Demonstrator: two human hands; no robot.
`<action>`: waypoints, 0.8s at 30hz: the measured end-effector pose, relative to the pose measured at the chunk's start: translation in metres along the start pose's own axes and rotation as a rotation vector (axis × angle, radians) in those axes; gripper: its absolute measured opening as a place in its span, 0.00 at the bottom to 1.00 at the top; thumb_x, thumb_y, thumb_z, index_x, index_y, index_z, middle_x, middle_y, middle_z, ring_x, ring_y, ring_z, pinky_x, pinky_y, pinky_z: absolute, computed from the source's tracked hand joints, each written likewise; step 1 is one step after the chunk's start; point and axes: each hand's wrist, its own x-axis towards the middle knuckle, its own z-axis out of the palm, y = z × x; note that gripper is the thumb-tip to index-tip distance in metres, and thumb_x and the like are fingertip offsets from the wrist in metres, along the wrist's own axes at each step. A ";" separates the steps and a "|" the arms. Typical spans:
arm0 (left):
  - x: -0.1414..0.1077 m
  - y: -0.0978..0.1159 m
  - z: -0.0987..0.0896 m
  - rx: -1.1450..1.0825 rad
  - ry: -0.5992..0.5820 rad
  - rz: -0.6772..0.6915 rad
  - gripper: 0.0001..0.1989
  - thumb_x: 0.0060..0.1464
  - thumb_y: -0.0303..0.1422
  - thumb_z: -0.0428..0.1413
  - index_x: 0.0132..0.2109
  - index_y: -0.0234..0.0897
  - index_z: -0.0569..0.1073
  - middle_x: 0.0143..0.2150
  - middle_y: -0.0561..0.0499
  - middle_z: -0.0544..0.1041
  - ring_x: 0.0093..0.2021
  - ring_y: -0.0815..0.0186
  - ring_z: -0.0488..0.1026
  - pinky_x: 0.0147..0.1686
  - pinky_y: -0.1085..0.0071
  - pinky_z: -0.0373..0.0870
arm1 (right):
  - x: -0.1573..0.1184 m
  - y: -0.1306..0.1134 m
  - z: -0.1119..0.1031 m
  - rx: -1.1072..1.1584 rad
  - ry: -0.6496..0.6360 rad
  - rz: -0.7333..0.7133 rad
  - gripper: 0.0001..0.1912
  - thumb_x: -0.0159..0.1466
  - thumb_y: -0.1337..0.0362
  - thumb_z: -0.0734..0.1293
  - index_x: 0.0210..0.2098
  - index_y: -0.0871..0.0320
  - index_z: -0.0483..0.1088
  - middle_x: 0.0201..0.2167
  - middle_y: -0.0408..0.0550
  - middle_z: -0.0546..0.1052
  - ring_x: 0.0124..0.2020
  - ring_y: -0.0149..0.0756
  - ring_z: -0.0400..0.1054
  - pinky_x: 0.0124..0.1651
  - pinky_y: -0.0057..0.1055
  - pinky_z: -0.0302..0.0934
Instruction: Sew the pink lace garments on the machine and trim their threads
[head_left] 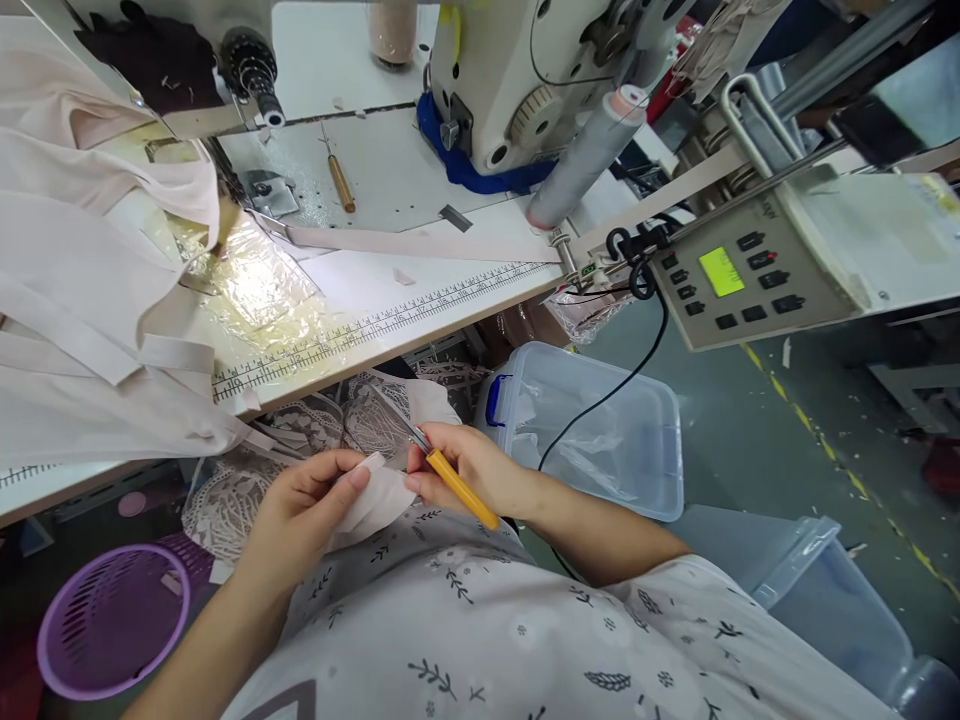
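Note:
My left hand (300,510) pinches the folded edge of a pale pink fabric piece (379,500) between thumb and fingers, above my lap. Close beside it, my right hand (472,465) grips a yellow-handled tool (461,488) with a slim, pointed metal end aimed up and left; its exact kind is unclear. The right thumb and fingertip also touch the edge of the fabric. Beige lace fabric (225,505) hangs under the table edge behind my hands and partly hides below the left one.
A sewing machine (487,90) stands on the table, which has a printed ruler (390,315). A wooden-handled awl (340,180) lies near it. Pale fabric (82,300) is piled left. Below are a purple basket (112,620) and a clear plastic bin (600,430). A control box (750,265) juts out right.

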 end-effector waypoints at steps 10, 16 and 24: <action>0.000 -0.001 0.006 0.031 -0.095 -0.002 0.15 0.52 0.44 0.58 0.31 0.36 0.76 0.25 0.52 0.73 0.25 0.69 0.65 0.24 0.76 0.63 | -0.003 0.012 -0.032 -0.400 -0.340 -0.152 0.32 0.56 0.30 0.56 0.29 0.55 0.53 0.30 0.46 0.66 0.29 0.32 0.60 0.32 0.31 0.59; 0.000 -0.002 0.009 0.086 -0.069 -0.006 0.15 0.53 0.44 0.55 0.31 0.36 0.74 0.23 0.53 0.70 0.23 0.71 0.62 0.22 0.77 0.60 | -0.010 0.019 -0.040 -0.678 -0.504 -0.075 0.34 0.56 0.28 0.50 0.28 0.55 0.52 0.25 0.44 0.61 0.26 0.32 0.54 0.30 0.30 0.54; 0.000 -0.003 0.010 0.159 -0.008 -0.023 0.17 0.50 0.45 0.54 0.29 0.35 0.71 0.22 0.54 0.66 0.23 0.71 0.59 0.21 0.77 0.57 | -0.014 0.001 -0.030 -0.780 -0.427 -0.010 0.38 0.52 0.24 0.42 0.26 0.54 0.49 0.24 0.43 0.62 0.23 0.31 0.52 0.27 0.28 0.48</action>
